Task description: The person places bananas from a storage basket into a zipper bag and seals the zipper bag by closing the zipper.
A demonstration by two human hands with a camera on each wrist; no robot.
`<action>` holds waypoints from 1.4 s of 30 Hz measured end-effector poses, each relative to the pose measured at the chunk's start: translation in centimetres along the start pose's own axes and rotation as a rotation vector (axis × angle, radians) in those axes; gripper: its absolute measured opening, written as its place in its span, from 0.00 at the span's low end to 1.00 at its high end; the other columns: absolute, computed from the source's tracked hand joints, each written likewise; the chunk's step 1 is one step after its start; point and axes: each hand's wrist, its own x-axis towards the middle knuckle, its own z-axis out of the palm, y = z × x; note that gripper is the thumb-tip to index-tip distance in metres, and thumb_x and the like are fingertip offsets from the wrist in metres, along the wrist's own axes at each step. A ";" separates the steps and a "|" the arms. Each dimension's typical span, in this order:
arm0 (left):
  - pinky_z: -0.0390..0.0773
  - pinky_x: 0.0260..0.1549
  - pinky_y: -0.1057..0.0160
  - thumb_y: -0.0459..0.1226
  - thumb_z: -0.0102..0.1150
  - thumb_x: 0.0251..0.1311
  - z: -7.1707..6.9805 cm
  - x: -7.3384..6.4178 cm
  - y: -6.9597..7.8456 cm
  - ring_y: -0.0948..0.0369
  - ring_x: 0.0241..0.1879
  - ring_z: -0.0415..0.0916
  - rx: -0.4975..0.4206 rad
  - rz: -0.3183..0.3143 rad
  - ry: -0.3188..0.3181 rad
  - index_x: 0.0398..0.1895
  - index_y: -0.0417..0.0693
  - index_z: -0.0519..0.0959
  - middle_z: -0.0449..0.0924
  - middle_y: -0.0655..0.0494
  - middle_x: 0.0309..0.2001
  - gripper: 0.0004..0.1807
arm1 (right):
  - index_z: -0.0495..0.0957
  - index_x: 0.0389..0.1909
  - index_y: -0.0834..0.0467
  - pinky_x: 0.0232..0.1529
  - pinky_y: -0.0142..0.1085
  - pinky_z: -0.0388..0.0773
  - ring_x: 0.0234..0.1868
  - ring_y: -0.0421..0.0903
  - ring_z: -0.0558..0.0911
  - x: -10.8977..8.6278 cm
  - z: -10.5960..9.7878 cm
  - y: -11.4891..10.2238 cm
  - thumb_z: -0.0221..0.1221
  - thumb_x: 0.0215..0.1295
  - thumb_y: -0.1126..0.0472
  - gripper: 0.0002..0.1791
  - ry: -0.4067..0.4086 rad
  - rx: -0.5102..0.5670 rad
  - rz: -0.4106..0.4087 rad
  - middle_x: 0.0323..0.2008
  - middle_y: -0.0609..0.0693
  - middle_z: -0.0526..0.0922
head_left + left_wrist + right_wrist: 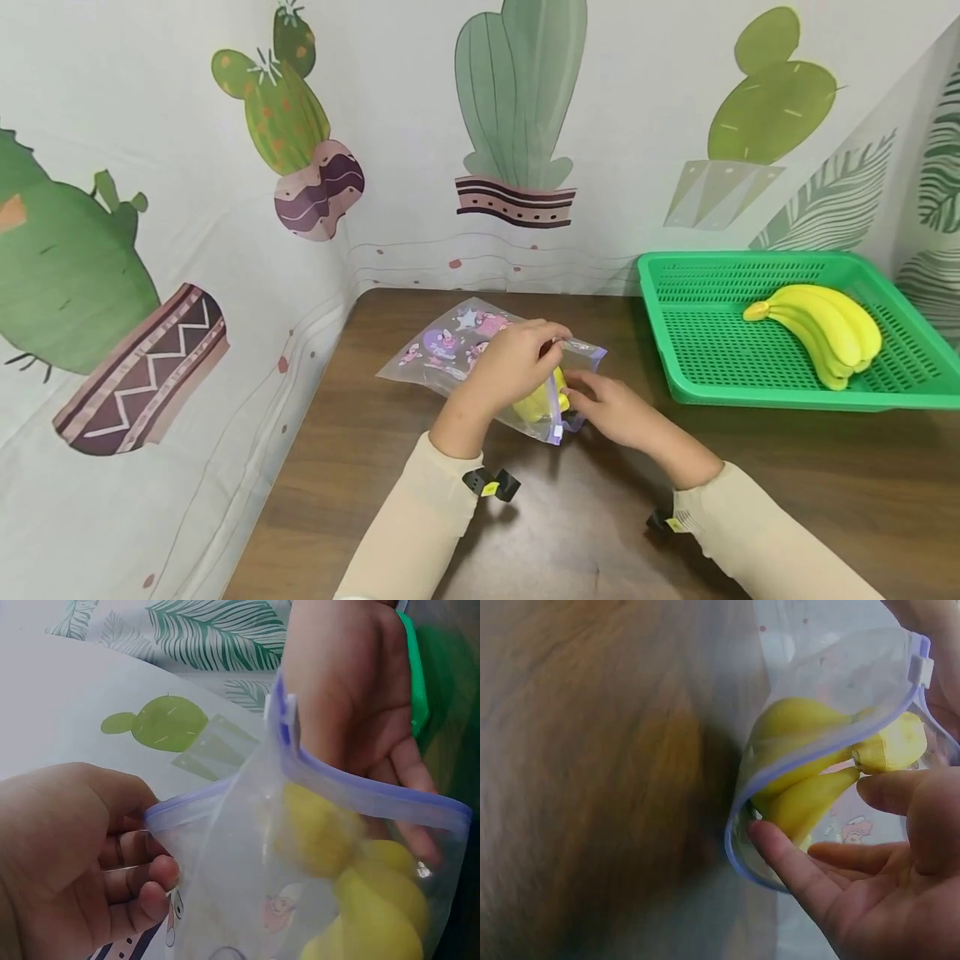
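A clear zip bag (435, 354) with purple edging and pink and purple cartoon prints lies tilted over the table, its mouth turned right. Inside it is a bunch of yellow bananas (802, 735), the stem end at the opening. My left hand (513, 367) pinches the far edge of the mouth between thumb and fingers. Through the opening reaches my right hand (615, 408), fingers spread and fairly straight, with the thumb beside the banana stem (892, 742). A white zip slider (921, 671) sits at one corner of the mouth.
At the right stands a green plastic basket (750, 396) with another bunch of bananas (832, 325) in it. The brown wooden table (345, 500) meets a white cloth (405, 167) with cactus prints behind and at the left. A dark wrist camera (491, 483) sits on the left sleeve.
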 end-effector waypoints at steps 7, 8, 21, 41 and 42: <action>0.74 0.35 0.69 0.39 0.51 0.72 0.3 0.1 0.1 0.65 0.33 0.74 0.049 -0.008 -0.072 0.55 0.49 0.83 0.85 0.58 0.46 0.15 | 0.51 0.75 0.72 0.53 0.44 0.84 0.48 0.52 0.85 0.4 1.2 0.9 0.49 0.77 0.61 0.33 -0.098 0.513 0.070 0.65 0.73 0.70; 0.75 0.36 0.68 0.39 0.51 0.72 0.3 0.1 0.1 0.65 0.33 0.74 0.054 -0.010 -0.078 0.55 0.49 0.83 0.85 0.58 0.45 0.15 | 0.50 0.75 0.74 0.53 0.43 0.84 0.48 0.51 0.85 0.4 1.4 1.0 0.49 0.77 0.63 0.34 -0.100 0.565 0.070 0.64 0.74 0.69; 0.79 0.46 0.63 0.38 0.52 0.71 0.0 -0.1 -0.1 0.62 0.42 0.80 0.074 -0.014 -0.042 0.53 0.48 0.84 0.86 0.56 0.50 0.14 | 0.54 0.73 0.75 0.54 0.35 0.81 0.50 0.45 0.84 1.6 2.4 0.9 0.50 0.75 0.60 0.34 -0.176 0.728 0.094 0.60 0.68 0.77; 0.75 0.37 0.67 0.37 0.51 0.71 -0.2 0.0 0.5 0.65 0.34 0.74 0.066 0.003 0.034 0.51 0.50 0.84 0.84 0.60 0.44 0.13 | 0.53 0.73 0.72 0.51 0.36 0.82 0.46 0.41 0.84 2.5 3.9 0.1 0.45 0.75 0.63 0.30 -0.118 0.945 0.094 0.45 0.45 0.82; 0.76 0.38 0.66 0.37 0.51 0.72 -0.2 0.0 0.6 0.64 0.35 0.75 0.063 0.006 0.038 0.51 0.50 0.84 0.84 0.59 0.44 0.13 | 0.53 0.73 0.71 0.50 0.36 0.82 0.45 0.41 0.85 2.6 4.0 0.0 0.44 0.76 0.63 0.30 -0.107 0.952 0.103 0.44 0.44 0.82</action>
